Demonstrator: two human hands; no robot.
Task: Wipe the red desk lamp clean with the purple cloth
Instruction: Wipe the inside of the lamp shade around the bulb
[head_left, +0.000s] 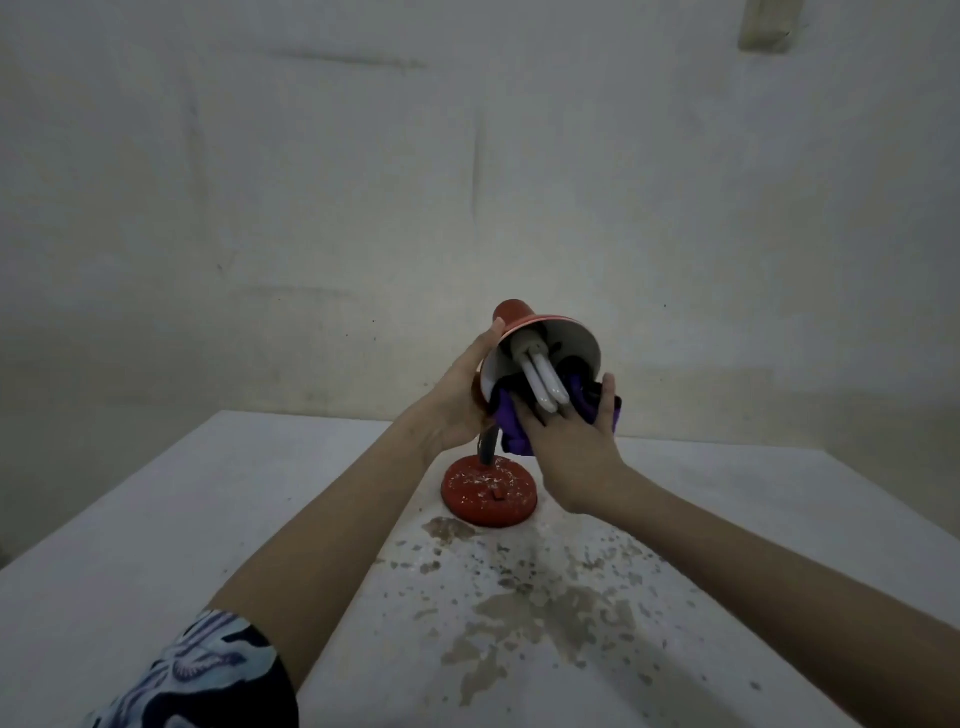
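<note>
While the red desk lamp (488, 493) stands on its round, paint-chipped base near the middle of the white table (156, 519), the left hand (462, 400) is cupped around the outside of the shade (571, 338), thumb up along the red rim, fingers wrapped behind and out of sight, so that is a firm hold on the lamp head. The shade is tilted up and toward the camera, its white inside showing, with the white tube bulb (545, 384) poking out of the opening. Over on the other side, the right hand (571, 436) has the purple cloth (511, 426) bunched against its palm, fingers curled into the folds, thumb raised along the far edge of the bundle. The cloth is pressed against the lower lip of the shade, right beside the bulb, with some of it tucked into the opening. A dark gooseneck runs down from the shade to the base, partly hidden behind the cloth. The tabletop in front of the base is blotched with grey patches of worn paint, and a patterned blue sleeve (208, 670) shows at the lower left.
</note>
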